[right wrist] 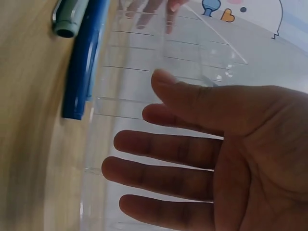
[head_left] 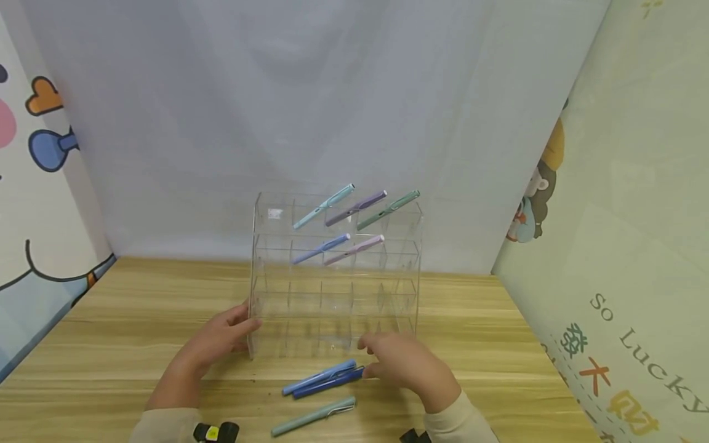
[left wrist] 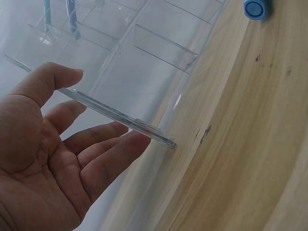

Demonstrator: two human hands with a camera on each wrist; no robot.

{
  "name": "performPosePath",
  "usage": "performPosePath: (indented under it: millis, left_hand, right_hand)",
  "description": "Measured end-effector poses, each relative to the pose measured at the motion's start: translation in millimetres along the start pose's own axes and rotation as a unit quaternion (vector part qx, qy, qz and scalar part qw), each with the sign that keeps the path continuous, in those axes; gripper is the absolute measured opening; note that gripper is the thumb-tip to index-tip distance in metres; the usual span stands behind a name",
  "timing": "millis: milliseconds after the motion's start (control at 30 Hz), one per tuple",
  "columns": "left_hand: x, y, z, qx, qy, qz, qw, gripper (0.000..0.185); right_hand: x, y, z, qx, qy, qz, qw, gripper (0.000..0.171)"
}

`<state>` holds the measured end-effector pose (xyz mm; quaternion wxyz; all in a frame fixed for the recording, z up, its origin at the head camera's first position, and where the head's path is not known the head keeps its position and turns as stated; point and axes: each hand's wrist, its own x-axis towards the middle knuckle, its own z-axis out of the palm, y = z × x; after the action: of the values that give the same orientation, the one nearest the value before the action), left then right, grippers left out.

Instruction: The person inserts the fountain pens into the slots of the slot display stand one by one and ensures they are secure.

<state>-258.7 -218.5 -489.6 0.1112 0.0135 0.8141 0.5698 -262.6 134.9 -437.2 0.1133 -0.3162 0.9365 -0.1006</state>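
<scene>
Head view: clear acrylic pen rack (head_left: 335,277) upright on wooden table (head_left: 111,344). Left hand (head_left: 221,337), fingers straight, against rack's left wall. Right hand (head_left: 407,363), fingers loosely spread, touching dark blue pen (head_left: 328,383) before rack.

I am at a small wooden counter (head_left: 111,344) boxed in on three sides by hung cloth, which looks like a makeshift recording corner in a home or small studio rather than a shop or office. A plain grey sheet (head_left: 277,111) covers the back, and cartoon-printed curtains (head_left: 626,246) close off both sides. On the counter stands a clear plastic pen rack (head_left: 335,277) with pastel pens (head_left: 354,212) in it, and more lie in front.
</scene>
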Motion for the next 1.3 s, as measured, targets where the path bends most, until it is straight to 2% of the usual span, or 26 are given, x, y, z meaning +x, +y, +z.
performPosePath:
  millis: [200,433,767,1300]
  left_hand:
    - [0.3,0.5,0.1,0.002,0.0,0.0,1.0,0.081]
    - [0.5,0.1,0.8,0.005,0.004,0.003,1.0,0.081]
    - [0.5,1.6,1.5,0.001,-0.001,0.007,1.0,0.077]
    - [-0.6,2.4,0.7,-0.004,0.001,-0.004,1.0,0.078]
  right_hand:
    - [8,-3,13,-0.062,0.026,0.001,0.998,0.037]
    - [12,-5,26,-0.16,0.05,-0.024,0.986,0.028]
    - [15,-6,33,-0.144,0.033,-0.004,0.989,0.024]
    - [24,-3,44,-0.184,0.074,-0.023,0.98,0.019]
